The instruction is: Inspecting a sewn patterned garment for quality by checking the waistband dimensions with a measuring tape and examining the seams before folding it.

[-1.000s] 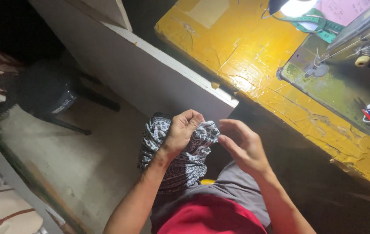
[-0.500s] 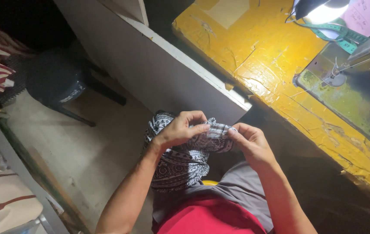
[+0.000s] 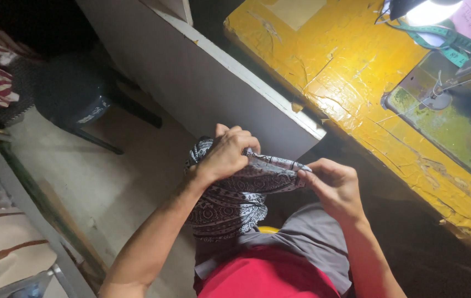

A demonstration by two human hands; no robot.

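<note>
Both hands grip a black-and-white patterned cloth (image 3: 241, 193) held over the lap, below the edge of the yellow tabletop (image 3: 357, 83). The left hand (image 3: 225, 154) is bunched over its top, the right hand (image 3: 332, 185) pinches one stretched edge — each closed on the fabric. It looks soft, light and floppy — best taken at a hem or fold, since loose parts sag.

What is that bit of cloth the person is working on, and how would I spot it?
Start from the big yellow worktable on the right and look just below its edge, over the person's lap. There the left hand and right hand grip a patterned cloth. It alone carries a fine black-and-white print, unlike the plain grey and red clothing beneath.
</note>
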